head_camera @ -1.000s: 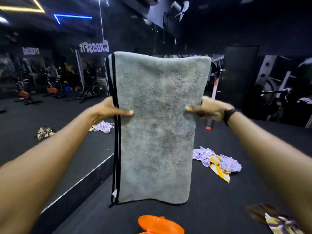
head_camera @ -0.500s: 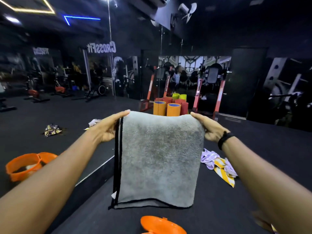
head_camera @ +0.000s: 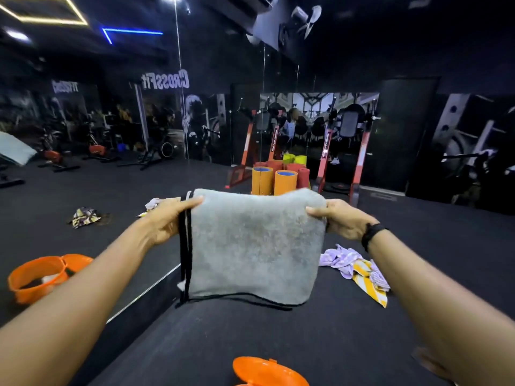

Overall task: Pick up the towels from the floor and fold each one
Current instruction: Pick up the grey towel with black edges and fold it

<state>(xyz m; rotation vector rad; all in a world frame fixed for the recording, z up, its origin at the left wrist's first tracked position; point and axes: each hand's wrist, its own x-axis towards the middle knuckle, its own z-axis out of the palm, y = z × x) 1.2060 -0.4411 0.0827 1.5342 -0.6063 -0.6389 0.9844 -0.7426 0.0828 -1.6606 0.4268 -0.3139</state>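
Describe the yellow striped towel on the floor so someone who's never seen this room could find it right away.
Start at the grey towel held up in both hands, then look to the black floor below the right hand. In the small heap there, the yellow striped towel lies among lilac striped towels; it alone has broad yellow-and-white bands.

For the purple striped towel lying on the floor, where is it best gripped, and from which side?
Probably from above, with the right hand once it is free: the purple striped towel lies crumpled on the floor, just below that hand. Its raised folds at the near-left end stick up and suit a pinch. Its far end tangles with a yellow striped towel, so lift gently.
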